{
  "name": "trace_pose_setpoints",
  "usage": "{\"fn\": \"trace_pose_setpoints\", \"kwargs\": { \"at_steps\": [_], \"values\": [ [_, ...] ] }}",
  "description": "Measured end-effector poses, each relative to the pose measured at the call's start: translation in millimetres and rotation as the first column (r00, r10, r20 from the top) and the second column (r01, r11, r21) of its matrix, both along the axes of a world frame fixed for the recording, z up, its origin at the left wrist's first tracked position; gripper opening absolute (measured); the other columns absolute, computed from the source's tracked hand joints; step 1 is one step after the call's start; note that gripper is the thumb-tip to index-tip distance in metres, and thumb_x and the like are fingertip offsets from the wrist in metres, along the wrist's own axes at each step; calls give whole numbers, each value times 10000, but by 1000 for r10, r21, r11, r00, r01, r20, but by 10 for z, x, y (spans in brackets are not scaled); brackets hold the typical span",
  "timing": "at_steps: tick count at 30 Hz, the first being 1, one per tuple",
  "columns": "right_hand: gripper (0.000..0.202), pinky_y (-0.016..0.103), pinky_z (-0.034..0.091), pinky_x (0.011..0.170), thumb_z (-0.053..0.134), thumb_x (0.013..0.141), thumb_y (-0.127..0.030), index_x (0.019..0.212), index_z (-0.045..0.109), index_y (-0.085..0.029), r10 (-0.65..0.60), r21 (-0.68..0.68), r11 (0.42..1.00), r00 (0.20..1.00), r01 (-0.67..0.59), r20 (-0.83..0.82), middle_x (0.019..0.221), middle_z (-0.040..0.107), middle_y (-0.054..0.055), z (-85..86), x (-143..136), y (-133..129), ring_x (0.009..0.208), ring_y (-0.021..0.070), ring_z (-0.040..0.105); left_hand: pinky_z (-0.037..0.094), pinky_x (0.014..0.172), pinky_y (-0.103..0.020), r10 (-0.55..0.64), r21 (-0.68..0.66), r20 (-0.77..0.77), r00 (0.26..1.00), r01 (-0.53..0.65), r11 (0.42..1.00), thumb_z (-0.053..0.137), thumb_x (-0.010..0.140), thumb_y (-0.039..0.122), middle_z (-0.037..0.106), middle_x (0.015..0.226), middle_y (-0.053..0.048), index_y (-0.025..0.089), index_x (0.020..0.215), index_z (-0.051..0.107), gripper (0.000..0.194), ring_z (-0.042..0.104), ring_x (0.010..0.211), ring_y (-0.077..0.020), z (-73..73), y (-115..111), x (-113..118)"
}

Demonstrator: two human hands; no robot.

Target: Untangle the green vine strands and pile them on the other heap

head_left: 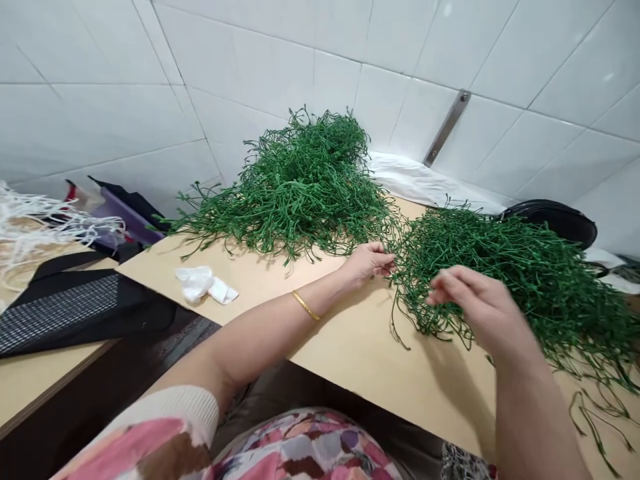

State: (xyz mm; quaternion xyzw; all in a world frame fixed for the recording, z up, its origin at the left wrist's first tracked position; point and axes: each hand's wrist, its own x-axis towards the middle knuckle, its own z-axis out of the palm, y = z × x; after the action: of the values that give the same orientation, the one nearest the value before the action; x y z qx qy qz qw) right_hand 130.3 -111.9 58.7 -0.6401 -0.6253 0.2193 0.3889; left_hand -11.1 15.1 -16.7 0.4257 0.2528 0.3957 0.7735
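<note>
My left hand point(371, 263) is closed in a pinch at the left edge of the right-hand pile of green cords point(490, 260). A thin green cord point(395, 320) trails down from near its fingertips onto the board. In front of the same pile, my right hand point(475, 300) is raised with its fingers curled together, slightly smeared by motion. Whatever lies between those fingers is too small or hidden to make out. A taller heap of green cords point(310, 187), many with small knot-like ends, lies beyond my left hand against the wall.
The pale wooden board point(340, 340) carries a crumpled white tissue point(205, 285) at left. White cords point(60, 220) and a black bag point(75, 307) lie on another surface to the left. Behind are white cloth point(425, 177), a black round-edged object point(555, 220), and a metal bracket point(447, 128).
</note>
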Motion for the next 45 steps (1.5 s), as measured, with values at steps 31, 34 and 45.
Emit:
{"fn": "trace_pose_setpoints", "kwargs": {
  "at_steps": [31, 34, 45],
  "values": [
    [350, 233, 439, 503, 721, 561, -392, 780, 604, -145, -126, -156, 987, 737, 28, -664, 658, 579, -12, -667, -194, 541, 523, 87, 537, 419, 563, -224, 27, -115, -10, 1000, -28, 993, 611, 574, 6, 574, 578, 16, 137, 611, 407, 245, 555, 520, -81, 0, -37, 8],
    [373, 237, 437, 515, 714, 569, -404, 815, 615, -142, -81, -175, 984, 782, -36, -617, 723, 578, -1, -658, -221, 525, 542, 81, 520, 414, 547, -226, 27, -126, -8, 1000, -27, 992, 601, 572, 8, 576, 584, 15, 132, 609, 428, 217, 541, 507, -78, 12, -38, 5],
    [259, 195, 348, 478, 694, 596, -339, 706, 535, -168, -121, -38, 990, 657, 139, -744, 552, 486, -67, -718, -250, 591, 477, 50, 428, 425, 580, -238, -32, -69, -71, 997, 27, 997, 612, 567, 3, 570, 582, 7, 112, 617, 476, 180, 547, 504, -75, -48, -67, 43]
  ]
}}
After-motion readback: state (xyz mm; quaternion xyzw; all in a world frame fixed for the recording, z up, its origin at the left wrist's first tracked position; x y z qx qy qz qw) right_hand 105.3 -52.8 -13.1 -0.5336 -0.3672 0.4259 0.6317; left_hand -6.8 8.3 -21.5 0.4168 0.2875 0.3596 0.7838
